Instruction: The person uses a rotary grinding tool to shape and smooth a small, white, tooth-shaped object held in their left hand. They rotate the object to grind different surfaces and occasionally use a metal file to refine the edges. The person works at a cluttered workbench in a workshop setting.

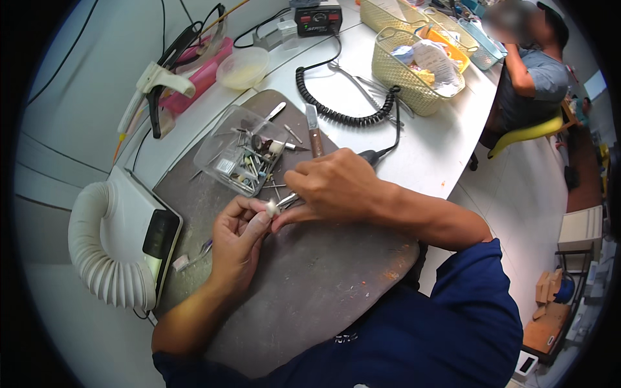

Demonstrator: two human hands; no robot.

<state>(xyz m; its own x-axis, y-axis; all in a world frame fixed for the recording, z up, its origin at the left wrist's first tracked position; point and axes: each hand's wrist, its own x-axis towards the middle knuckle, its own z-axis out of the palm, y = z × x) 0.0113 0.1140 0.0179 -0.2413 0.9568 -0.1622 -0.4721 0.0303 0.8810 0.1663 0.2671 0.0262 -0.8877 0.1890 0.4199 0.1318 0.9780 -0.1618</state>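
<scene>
Pinched between the thumb and fingers of my left hand (pixel 236 242) is a small whitish piece (pixel 272 208), too small to make out exactly. My right hand (pixel 343 187) is closed around a rotary handpiece (pixel 370 157), whose dark rear end and cord show behind the knuckles. Its slim metal tip meets or nearly meets the whitish piece; contact is hard to tell. Both hands come together above a dark grey work mat (pixel 304 278). Just beyond them lies a clear plastic box (pixel 210 149) of rotary bits, with a wooden-handled knife (pixel 315 139) to its right.
A coiled black cord (pixel 323 116) runs toward a black control unit (pixel 318 21). Mesh baskets (pixel 388 64) stand at the back right. A ribbed white hose (pixel 87 239) is at left. A translucent bowl (pixel 244 68) sits behind the box. Another person (pixel 533 84) sits at far right.
</scene>
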